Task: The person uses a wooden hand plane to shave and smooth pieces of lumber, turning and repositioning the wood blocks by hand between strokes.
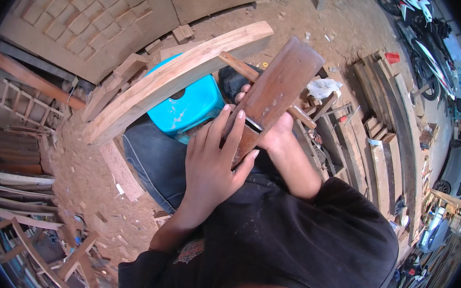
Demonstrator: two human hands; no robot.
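A brown wooden hand plane (287,75) is held up in front of my chest, tilted, with a rod-like cross handle (239,66) sticking out on both sides. A thin metal edge shows in its slot. My right hand (277,133) grips the plane from below and its right side, with fingertips curling up at the left edge. My left hand (212,156) lies over the plane's near end, thumb on one side and long fingers by the slot. Beyond the hands, a curved timber piece (188,66) rests across a bright blue plastic stool (187,107).
Stacked planks and beams (387,136) lie to the right, with a motorcycle (427,51) and a car (457,166) farther off. A carved wooden panel (82,18) lies at the far left. Wooden frames (48,254) stand at the lower left. Shavings and offcuts litter the dirt floor.
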